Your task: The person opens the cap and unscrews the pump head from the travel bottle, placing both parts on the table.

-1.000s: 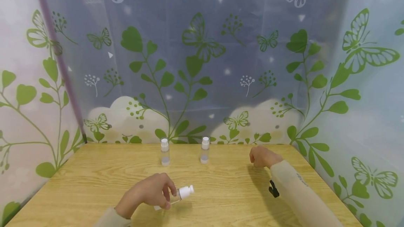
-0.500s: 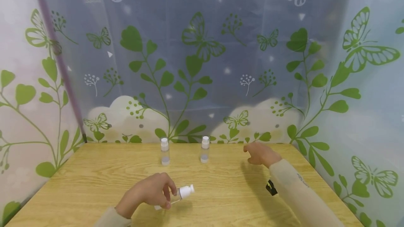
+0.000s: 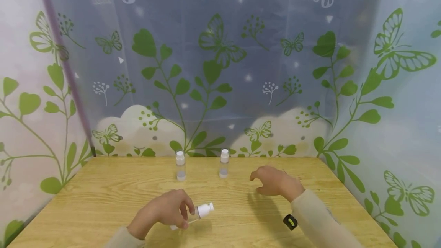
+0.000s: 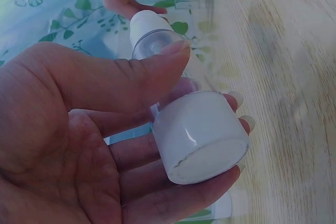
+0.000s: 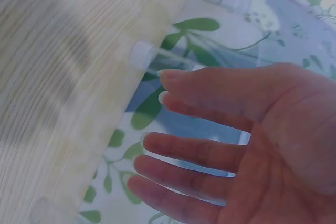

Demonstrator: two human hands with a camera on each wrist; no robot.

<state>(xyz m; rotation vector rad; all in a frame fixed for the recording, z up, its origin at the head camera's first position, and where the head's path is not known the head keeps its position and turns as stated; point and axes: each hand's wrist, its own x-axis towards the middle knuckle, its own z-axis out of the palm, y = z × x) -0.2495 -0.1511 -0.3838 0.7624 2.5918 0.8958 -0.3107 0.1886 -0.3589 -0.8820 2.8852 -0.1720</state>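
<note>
My left hand (image 3: 169,210) grips a clear pump bottle (image 3: 204,210) with a white top and a white base, tilted above the near part of the table. In the left wrist view the thumb lies across the bottle's clear body, and fingers curl under its white base (image 4: 202,135). My right hand (image 3: 273,182) is over the right side of the table, fingers loosely bent, holding nothing. Two similar bottles stand upright at the back, one at left (image 3: 180,165) and one at right (image 3: 224,163); the right one is nearer my right hand.
The wooden table (image 3: 113,186) ends at a patterned curtain (image 3: 193,68), with further curtains on both sides. Low in the right wrist view, a faint clear round thing (image 5: 46,211) lies near the table's edge; its kind is unclear.
My right hand has moved left and nearer to me, and its curled fingers have spread apart. The left hand and its pump bottle have hardly moved.
</note>
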